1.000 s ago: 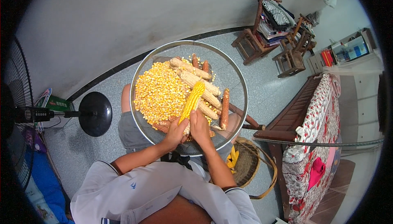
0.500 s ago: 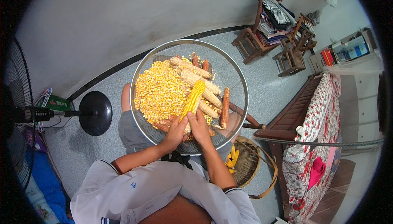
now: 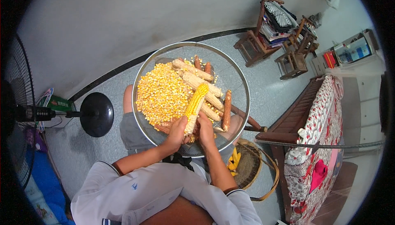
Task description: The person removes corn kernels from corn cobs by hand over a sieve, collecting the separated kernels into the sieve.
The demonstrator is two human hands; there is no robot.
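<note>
A yellow ear of corn (image 3: 196,100) is tilted up over a round metal-rimmed sieve (image 3: 141,132), its lower part stripped pale and its upper part still covered in kernels. My left hand (image 3: 177,133) is closed round the lower end from the left. On the other side, my right hand (image 3: 206,129) is closed against the ear, its fingertips partly hidden. Loose corn kernels (image 3: 162,93) form a heap in the sieve's left half. Several bare pale cobs (image 3: 197,81) lie across the middle and right, with a reddish-brown cob (image 3: 226,110) near the right rim.
The sieve rests over my lap. By my right leg stands a woven basket (image 3: 248,168) with yellow ears of corn (image 3: 234,160) inside. A fan's round black base (image 3: 96,114) is on the left. A wooden bed (image 3: 294,114) is at right, wooden chairs (image 3: 257,46) beyond.
The bare patch at the ear's lower end has grown. My right hand has shifted slightly right and down along the ear, while my left hand keeps its hold.
</note>
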